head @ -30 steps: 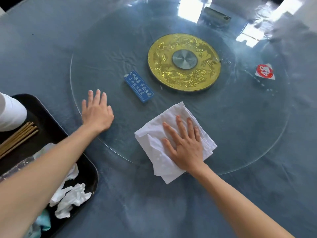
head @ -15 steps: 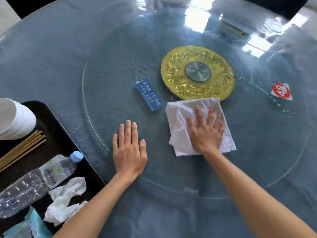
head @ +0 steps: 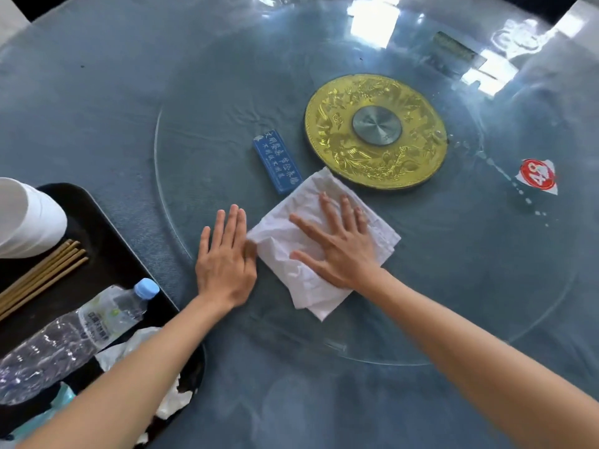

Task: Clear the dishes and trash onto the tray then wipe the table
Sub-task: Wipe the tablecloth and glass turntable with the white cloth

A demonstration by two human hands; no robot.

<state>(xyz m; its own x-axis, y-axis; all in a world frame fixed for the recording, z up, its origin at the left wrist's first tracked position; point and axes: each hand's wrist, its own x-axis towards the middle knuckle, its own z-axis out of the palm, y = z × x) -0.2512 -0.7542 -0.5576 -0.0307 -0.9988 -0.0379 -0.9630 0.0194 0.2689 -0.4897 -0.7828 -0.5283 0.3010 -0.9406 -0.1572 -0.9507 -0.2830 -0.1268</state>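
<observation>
Right now the right hand lies flat on a folded white cloth, fingers straight and spread, pressing it down on the round glass turntable that covers the middle of the blue table. The cloth sits near the near-left part of the glass, its far corner touching or just short of the gold disc at the turntable's centre; which of the two I cannot tell. A blue rectangular sign with white characters lies just left of the disc, its near end right at the cloth's far edge. The left hand rests palm down on the glass just beside the cloth's left corner, fingers straight and together, holding nothing.

At the near left edge of the table stands a black tray. On it are a stack of white bowls, a bundle of wooden chopsticks, a clear plastic bottle with a light blue cap lying on its side, and crumpled white napkins partly hidden by the left forearm. A red and white sticker shows at the far right of the glass.
</observation>
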